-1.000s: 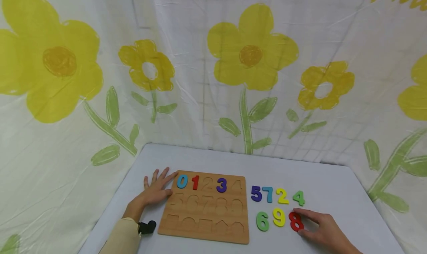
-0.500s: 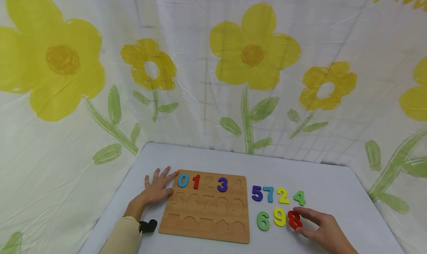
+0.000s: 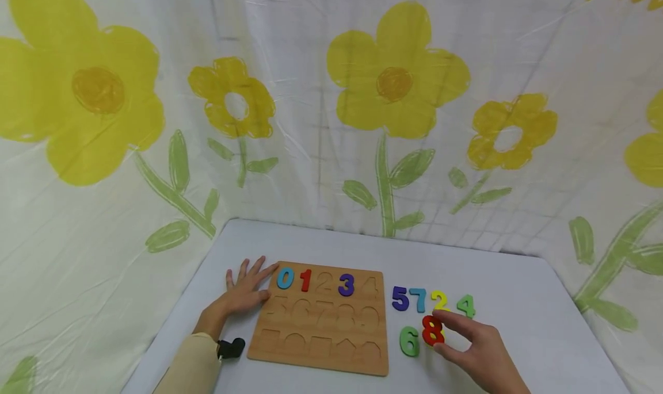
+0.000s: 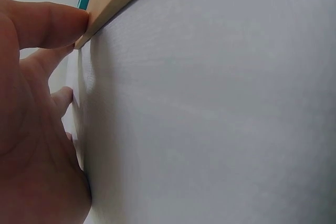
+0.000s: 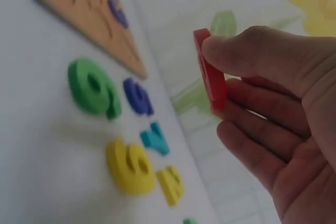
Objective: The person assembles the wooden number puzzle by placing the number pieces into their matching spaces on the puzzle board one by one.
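Between thumb and fingers my right hand (image 3: 479,348) pinches a red number 8 (image 3: 432,331), lifted off the table. In the head view the 8 covers most of the yellow 9, which shows whole in the right wrist view as a yellow piece (image 5: 128,167). My left hand (image 3: 242,293) lies spread at the left edge of a wooden number board (image 3: 316,322); its thumb and index finger touch that edge. A blue 0 (image 3: 285,278), a red 1 (image 3: 305,280) and a purple 3 (image 3: 346,285) sit in the board's top row, among bare recesses.
Right of the board lie a purple 5 (image 3: 400,298), a blue 7 (image 3: 418,299), a yellow 2 (image 3: 439,300), a green 4 (image 3: 466,306) and a green 6 (image 3: 409,341). A flowered curtain (image 3: 305,181) hangs behind the white table (image 3: 528,302).
My right hand has picked the red 8 up from the table and carried it left, over the yellow 9. The left hand stays at the board's edge.
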Tool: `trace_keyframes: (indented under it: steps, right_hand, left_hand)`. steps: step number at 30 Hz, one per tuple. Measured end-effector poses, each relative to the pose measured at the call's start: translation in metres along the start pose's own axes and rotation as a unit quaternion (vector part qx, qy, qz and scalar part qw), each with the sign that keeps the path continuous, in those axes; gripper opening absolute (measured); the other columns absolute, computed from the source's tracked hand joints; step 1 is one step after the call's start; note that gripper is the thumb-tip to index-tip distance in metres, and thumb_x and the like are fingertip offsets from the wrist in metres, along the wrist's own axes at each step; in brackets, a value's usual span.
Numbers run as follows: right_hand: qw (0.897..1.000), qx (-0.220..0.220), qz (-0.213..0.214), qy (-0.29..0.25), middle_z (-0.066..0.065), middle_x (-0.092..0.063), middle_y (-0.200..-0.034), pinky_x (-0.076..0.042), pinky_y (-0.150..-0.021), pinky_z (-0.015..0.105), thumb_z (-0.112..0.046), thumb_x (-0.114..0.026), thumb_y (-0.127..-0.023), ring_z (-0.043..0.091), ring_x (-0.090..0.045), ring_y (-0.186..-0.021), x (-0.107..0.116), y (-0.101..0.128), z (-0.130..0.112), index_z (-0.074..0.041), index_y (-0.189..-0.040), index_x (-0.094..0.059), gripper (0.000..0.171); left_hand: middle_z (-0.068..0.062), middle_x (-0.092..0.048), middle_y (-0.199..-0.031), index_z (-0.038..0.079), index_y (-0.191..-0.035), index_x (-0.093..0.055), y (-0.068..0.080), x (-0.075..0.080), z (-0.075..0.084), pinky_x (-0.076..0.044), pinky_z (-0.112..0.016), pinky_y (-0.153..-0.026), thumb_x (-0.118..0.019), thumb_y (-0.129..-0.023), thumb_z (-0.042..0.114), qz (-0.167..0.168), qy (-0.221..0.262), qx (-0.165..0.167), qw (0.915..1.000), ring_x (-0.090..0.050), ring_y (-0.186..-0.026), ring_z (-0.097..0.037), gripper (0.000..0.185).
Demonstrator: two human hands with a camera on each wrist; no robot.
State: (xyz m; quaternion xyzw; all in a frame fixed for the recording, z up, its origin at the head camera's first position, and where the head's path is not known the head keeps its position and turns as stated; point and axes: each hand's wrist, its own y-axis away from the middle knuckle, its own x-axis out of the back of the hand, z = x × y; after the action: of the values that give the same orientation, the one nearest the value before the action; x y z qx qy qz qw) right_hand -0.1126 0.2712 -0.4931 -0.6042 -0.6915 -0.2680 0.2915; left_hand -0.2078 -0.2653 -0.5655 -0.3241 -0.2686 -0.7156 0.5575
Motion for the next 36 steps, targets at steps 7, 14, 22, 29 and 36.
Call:
trace_keyframes:
  steps: [7, 14, 22, 29, 36]
  right_hand:
    - [0.998, 0.064, 0.019, -0.015, -0.005, -0.08, -0.13, -0.062, -0.103, 0.052, -0.031, -0.094, -0.087, 0.027, -0.077, -0.123, -0.017, -0.01, -0.03, -0.025, -0.137, -0.077, 0.053]
    - [0.994, 0.103, 0.022, -0.036, -0.013, -0.081, -0.124, -0.063, -0.103, 0.05, -0.022, -0.095, -0.085, 0.018, -0.079, -0.117, -0.038, -0.025, -0.052, -0.026, -0.136, -0.077, 0.054]
    - [0.991, 0.126, -0.011, -0.048, -0.009, -0.08, -0.13, -0.061, -0.104, 0.053, -0.024, -0.092, -0.088, 0.027, -0.077, -0.124, -0.066, -0.042, -0.065, -0.021, -0.136, -0.077, 0.051]
    - [0.986, 0.152, -0.045, -0.049, -0.007, -0.078, -0.136, -0.06, -0.106, 0.052, -0.026, -0.091, -0.091, 0.025, -0.074, -0.128, -0.093, -0.058, -0.072, -0.02, -0.139, -0.075, 0.051]
    - [0.987, 0.14, -0.069, -0.047, -0.004, -0.075, -0.143, -0.057, -0.111, 0.057, -0.021, -0.09, -0.091, 0.028, -0.068, -0.137, -0.115, -0.069, -0.074, -0.018, -0.141, -0.074, 0.053]
  left_hand:
    - [-0.027, -0.02, -0.18, 0.021, -0.167, -0.047, -0.005, -0.005, -0.005, 0.02, -0.083, -0.117, -0.064, -0.097, 0.023, 0.001, -0.015, 0.011, 0.9998, 0.004, -0.163, -0.062, 0.072]
    - [-0.027, -0.019, -0.18, 0.024, -0.166, -0.048, -0.003, -0.001, 0.002, 0.02, -0.083, -0.118, -0.066, -0.095, 0.025, -0.004, -0.007, 0.015, 0.9999, 0.004, -0.163, -0.062, 0.073]
    - [-0.028, -0.02, -0.179, 0.021, -0.166, -0.049, 0.0, 0.004, 0.011, 0.019, -0.084, -0.118, -0.066, -0.095, 0.023, -0.011, -0.007, 0.026, 0.9996, 0.003, -0.163, -0.063, 0.073]
    - [-0.027, -0.02, -0.18, 0.02, -0.166, -0.048, -0.006, -0.004, -0.003, 0.021, -0.083, -0.118, -0.065, -0.095, 0.022, 0.002, -0.016, 0.022, 0.9996, 0.004, -0.163, -0.062, 0.073]
    - [-0.027, -0.019, -0.18, 0.022, -0.166, -0.048, -0.005, -0.002, 0.001, 0.02, -0.083, -0.118, -0.065, -0.095, 0.023, -0.004, -0.012, 0.027, 0.9996, 0.005, -0.164, -0.061, 0.073]
